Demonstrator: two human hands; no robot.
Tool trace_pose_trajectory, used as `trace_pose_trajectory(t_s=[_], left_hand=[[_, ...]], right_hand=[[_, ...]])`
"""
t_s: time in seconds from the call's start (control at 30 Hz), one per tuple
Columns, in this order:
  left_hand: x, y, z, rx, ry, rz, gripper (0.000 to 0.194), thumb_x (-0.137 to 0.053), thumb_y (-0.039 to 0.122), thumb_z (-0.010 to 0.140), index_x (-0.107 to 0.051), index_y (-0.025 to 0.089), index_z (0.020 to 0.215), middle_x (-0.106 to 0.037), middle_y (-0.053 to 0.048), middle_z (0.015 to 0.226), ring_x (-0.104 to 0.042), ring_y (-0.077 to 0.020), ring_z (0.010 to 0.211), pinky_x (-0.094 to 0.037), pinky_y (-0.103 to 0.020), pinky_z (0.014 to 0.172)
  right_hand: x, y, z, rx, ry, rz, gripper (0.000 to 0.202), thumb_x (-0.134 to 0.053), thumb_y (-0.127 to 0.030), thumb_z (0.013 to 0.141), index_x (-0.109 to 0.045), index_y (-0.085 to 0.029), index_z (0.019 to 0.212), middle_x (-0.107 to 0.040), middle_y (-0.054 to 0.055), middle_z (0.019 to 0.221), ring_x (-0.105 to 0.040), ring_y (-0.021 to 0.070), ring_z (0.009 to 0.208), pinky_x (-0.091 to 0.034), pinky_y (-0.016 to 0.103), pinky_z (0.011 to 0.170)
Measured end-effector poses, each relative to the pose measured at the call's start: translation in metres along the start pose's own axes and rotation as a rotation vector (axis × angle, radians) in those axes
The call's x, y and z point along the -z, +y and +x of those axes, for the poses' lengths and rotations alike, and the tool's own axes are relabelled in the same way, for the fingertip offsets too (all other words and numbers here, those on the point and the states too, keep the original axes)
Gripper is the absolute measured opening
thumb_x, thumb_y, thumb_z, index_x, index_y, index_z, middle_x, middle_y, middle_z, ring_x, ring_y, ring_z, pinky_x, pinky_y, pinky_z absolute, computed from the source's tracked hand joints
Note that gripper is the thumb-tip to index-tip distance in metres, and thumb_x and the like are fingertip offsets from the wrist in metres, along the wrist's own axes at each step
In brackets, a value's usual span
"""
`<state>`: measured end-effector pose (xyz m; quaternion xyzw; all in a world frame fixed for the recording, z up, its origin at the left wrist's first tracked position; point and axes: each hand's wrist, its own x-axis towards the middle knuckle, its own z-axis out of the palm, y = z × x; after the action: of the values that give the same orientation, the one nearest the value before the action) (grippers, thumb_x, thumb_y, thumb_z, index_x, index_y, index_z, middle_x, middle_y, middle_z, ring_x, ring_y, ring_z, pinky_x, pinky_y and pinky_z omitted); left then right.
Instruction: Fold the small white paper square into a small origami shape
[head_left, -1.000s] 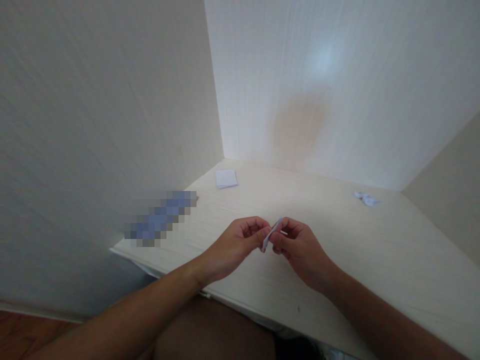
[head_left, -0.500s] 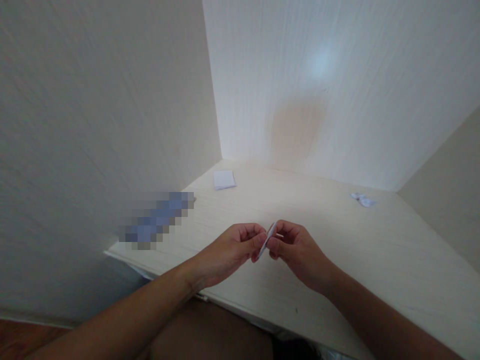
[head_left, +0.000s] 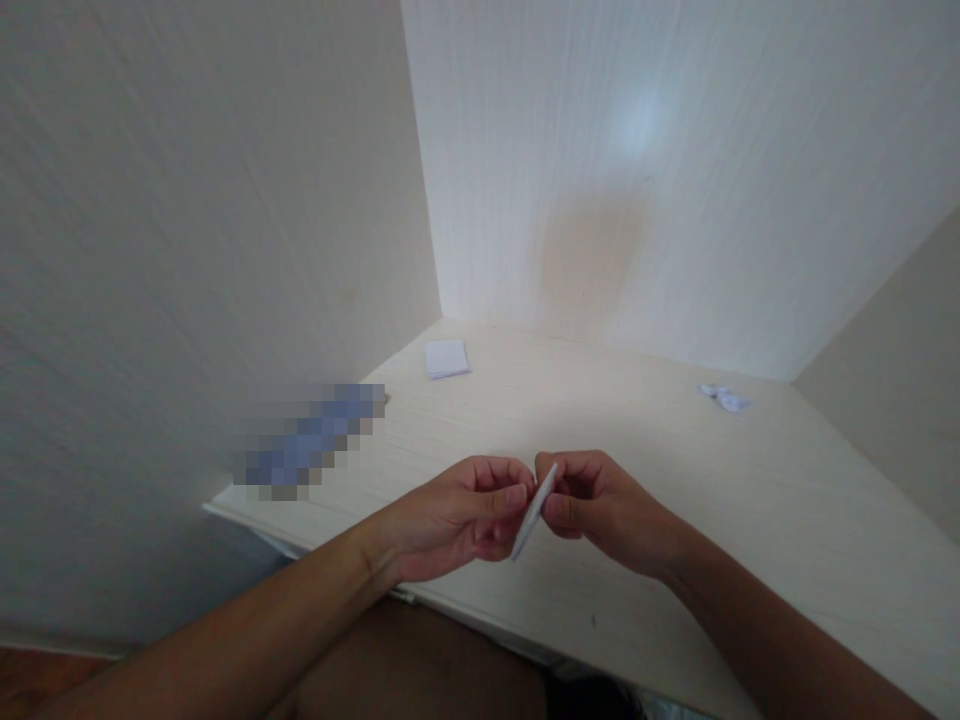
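Between my two hands, above the front of the desk, a small folded piece of white paper (head_left: 534,513) is held tilted, nearly edge-on to me. My right hand (head_left: 589,505) pinches it near its upper right side with thumb and fingers. My left hand (head_left: 480,510) is closed around its left side, the thumb lying along the fingers and the fingertips partly hidden behind the paper. How the paper is folded cannot be made out at this angle.
On the white desk (head_left: 720,520) a small stack of square white paper (head_left: 446,358) lies near the back left corner. A folded white paper piece (head_left: 725,398) lies at the back right. A blurred-out blue object (head_left: 315,440) rests along the left wall. Walls enclose three sides.
The folded paper has turned and sits slightly lower, showing more of its flat face below my fingers. My left thumb has shifted along it, and my right hand still pinches it.
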<state>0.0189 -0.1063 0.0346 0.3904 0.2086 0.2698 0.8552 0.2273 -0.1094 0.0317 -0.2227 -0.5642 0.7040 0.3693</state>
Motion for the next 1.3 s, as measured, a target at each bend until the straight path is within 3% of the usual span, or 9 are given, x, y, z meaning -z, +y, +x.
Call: trace_pose_trajectory(t_s=[0.2, 0.4, 0.53, 0.77, 1.07, 1.3], left_hand=[[-0.006, 0.0, -0.003, 0.036, 0.023, 0.003, 0.02, -0.081, 0.02, 0.08, -0.063, 0.014, 0.087, -0.058, 0.001, 0.07, -0.049, -0.0054, 0.051, -0.035, -0.016, 0.044], [-0.004, -0.006, 0.001, -0.114, 0.111, 0.029, 0.016, -0.076, 0.018, 0.084, -0.067, 0.014, 0.096, -0.063, -0.002, 0.077, -0.056, -0.0064, 0.054, -0.043, -0.017, 0.048], [-0.002, -0.008, 0.001, -0.138, 0.078, 0.019, 0.014, -0.075, 0.02, 0.085, -0.069, 0.014, 0.096, -0.064, -0.002, 0.077, -0.058, -0.0079, 0.057, -0.047, -0.018, 0.051], [-0.003, -0.002, -0.005, -0.027, 0.007, -0.034, 0.017, -0.078, 0.021, 0.084, -0.068, 0.012, 0.095, -0.059, -0.001, 0.075, -0.055, -0.0065, 0.061, -0.042, -0.017, 0.054], [0.001, -0.007, -0.005, -0.035, 0.058, 0.064, 0.021, -0.077, 0.031, 0.084, -0.063, 0.016, 0.089, -0.047, 0.004, 0.062, -0.037, -0.0043, 0.048, -0.019, -0.017, 0.04], [-0.009, -0.014, 0.0, -0.09, 0.135, -0.023, 0.026, -0.077, 0.034, 0.084, -0.063, 0.016, 0.097, -0.048, 0.006, 0.059, -0.039, -0.004, 0.045, -0.029, -0.016, 0.04]], right_hand=[[0.002, -0.001, -0.001, -0.047, -0.044, -0.061, 0.027, -0.077, -0.04, 0.083, -0.064, -0.017, 0.078, -0.05, -0.004, 0.064, -0.041, 0.0095, 0.058, -0.029, 0.025, 0.056], [0.004, 0.005, -0.002, -0.042, -0.032, -0.012, 0.025, -0.077, -0.038, 0.084, -0.069, -0.015, 0.082, -0.055, -0.002, 0.067, -0.043, 0.0094, 0.06, -0.029, 0.026, 0.058], [-0.004, 0.005, -0.002, -0.094, 0.016, 0.115, 0.026, -0.081, -0.038, 0.08, -0.068, -0.014, 0.081, -0.054, -0.003, 0.065, -0.04, 0.0076, 0.056, -0.025, 0.025, 0.054], [0.0, 0.006, -0.003, -0.161, -0.002, 0.132, 0.029, -0.081, -0.038, 0.079, -0.065, -0.015, 0.08, -0.045, -0.006, 0.06, -0.03, 0.0055, 0.051, -0.019, 0.023, 0.048], [0.006, 0.003, -0.005, -0.215, -0.051, 0.199, 0.025, -0.079, -0.034, 0.082, -0.061, -0.017, 0.082, -0.038, -0.01, 0.056, -0.021, 0.0035, 0.045, -0.016, 0.02, 0.043], [0.009, 0.004, -0.004, -0.229, -0.057, 0.348, 0.022, -0.076, -0.033, 0.086, -0.06, -0.019, 0.089, -0.031, -0.01, 0.06, -0.015, 0.0038, 0.047, -0.015, 0.015, 0.04]])
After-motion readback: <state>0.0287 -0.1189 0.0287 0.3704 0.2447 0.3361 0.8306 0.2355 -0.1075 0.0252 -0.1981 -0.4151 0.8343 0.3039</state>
